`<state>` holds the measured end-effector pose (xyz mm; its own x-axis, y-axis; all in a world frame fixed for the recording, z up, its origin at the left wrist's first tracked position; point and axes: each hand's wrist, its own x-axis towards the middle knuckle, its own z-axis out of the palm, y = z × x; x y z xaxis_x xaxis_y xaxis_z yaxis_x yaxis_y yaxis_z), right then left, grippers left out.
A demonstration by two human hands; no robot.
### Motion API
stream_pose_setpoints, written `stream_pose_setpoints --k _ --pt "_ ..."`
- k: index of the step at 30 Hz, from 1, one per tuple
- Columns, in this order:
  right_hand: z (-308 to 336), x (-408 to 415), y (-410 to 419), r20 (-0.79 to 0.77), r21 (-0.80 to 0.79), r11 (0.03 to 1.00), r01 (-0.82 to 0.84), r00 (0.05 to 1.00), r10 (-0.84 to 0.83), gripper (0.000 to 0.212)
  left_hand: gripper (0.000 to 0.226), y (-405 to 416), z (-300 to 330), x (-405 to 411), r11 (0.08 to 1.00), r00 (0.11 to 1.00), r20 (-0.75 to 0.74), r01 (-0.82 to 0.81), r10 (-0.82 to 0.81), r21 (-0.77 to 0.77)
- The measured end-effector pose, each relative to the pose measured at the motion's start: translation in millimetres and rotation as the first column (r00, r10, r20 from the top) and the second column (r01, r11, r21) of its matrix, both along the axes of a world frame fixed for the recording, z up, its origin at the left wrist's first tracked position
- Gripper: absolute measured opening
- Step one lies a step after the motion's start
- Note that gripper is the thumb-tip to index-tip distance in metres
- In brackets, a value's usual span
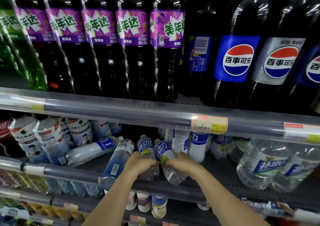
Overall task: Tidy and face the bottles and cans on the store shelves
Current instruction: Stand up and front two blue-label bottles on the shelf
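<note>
Head cam: left hand (141, 163) & right hand (181, 163) each w/ grip wrapped round a leaning drink bottle (147, 151) / (163, 153) mid-shelf (225, 172), top-shelf rows look faced, but tipped bottles (91, 150) beside them still need standing, so approx. midway.

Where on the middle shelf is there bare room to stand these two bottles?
Bare shelf floor lies between the right hand and the big water bottles. A dark gap opens behind the left hand. The left side is crowded with toppled bottles.
</note>
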<state>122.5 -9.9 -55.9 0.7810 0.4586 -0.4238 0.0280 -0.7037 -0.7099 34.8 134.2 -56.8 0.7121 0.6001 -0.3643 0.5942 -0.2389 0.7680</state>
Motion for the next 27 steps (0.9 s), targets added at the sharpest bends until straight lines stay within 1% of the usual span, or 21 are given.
stream_pose_setpoints --k 2,5,6,7,10,11,13,15,17,19,22,23,25,27 --pt "0.0 -0.9 -5.0 -0.039 0.050 0.999 0.013 0.999 -0.011 0.036 0.035 1.1 4.5 -4.1 0.998 1.000 0.019 -0.016 0.017 -0.066" --pt "0.7 -4.7 -14.3 -0.102 0.136 0.990 0.049 0.994 -0.035 0.037 0.059 0.3 9.9 -14.4 0.988 1.000 0.002 -0.016 0.017 -0.157" --pt "1.3 -6.2 -18.1 -0.121 0.165 0.985 0.051 0.992 -0.031 0.035 0.061 0.0 10.6 -17.9 0.982 1.000 0.010 -0.010 0.012 -0.191" --pt "2.9 -7.8 -22.0 -0.137 0.193 0.980 0.045 0.990 -0.019 0.034 0.060 -0.1 10.9 -21.8 0.974 1.000 0.025 -0.003 0.010 -0.228" --pt "7.5 -12.0 -35.0 -0.164 0.242 0.970 0.036 0.987 0.005 0.043 0.046 -1.5 11.2 -33.3 0.950 0.996 0.091 0.031 -0.003 -0.311" --pt "9.5 -14.0 -39.6 -0.173 0.248 0.968 0.037 0.985 0.006 0.044 0.044 -2.8 11.7 -37.3 0.948 0.994 0.111 0.044 -0.009 -0.316" --pt "12.1 -17.4 -48.7 -0.184 0.261 0.965 0.041 0.983 0.008 0.042 0.047 -5.8 12.0 -43.6 0.948 0.989 0.144 0.059 -0.014 -0.312" --pt "12.1 -21.1 -59.6 -0.190 0.282 0.958 0.055 0.982 -0.001 0.044 0.055 -10.5 11.4 -49.6 0.950 0.986 0.164 0.078 -0.029 -0.303" --pt "9.3 -24.4 -72.5 -0.186 0.310 0.949 0.058 0.982 0.000 0.051 0.063 -16.3 8.4 -53.6 0.950 0.978 0.200 0.116 -0.058 -0.291" --pt "5.8 -28.0 -84.8 -0.166 0.345 0.937 0.058 0.986 0.000 0.051 0.066 -25.2 5.1 -54.5 0.951 0.961 0.257 0.172 -0.105 -0.255" --pt "0.5 -30.4 -101.5 -0.093 0.413 0.910 0.039 0.996 0.000 0.045 0.068 -43.7 2.7 -47.3 0.945 0.920 0.351 0.257 -0.175 -0.202" --pt "-0.6 -31.0 -106.5 -0.063 0.431 0.901 0.046 0.998 -0.021 0.047 0.070 -50.9 2.2 -42.8 0.940 0.905 0.384 0.276 -0.184 -0.199" --pt "-3.0 -28.8 -117.0 -0.002 0.458 0.884 0.094 0.994 -0.105 0.059 0.075 -66.4 0.9 -31.0 0.933 0.871 0.451 0.305 -0.194 -0.190" --pt "-6.5 -24.6 -128.9 0.065 0.475 0.870 0.133 0.981 -0.185 0.064 0.078 -82.8 -1.5 -17.7 0.930 0.840 0.500 0.331 -0.213 -0.159"
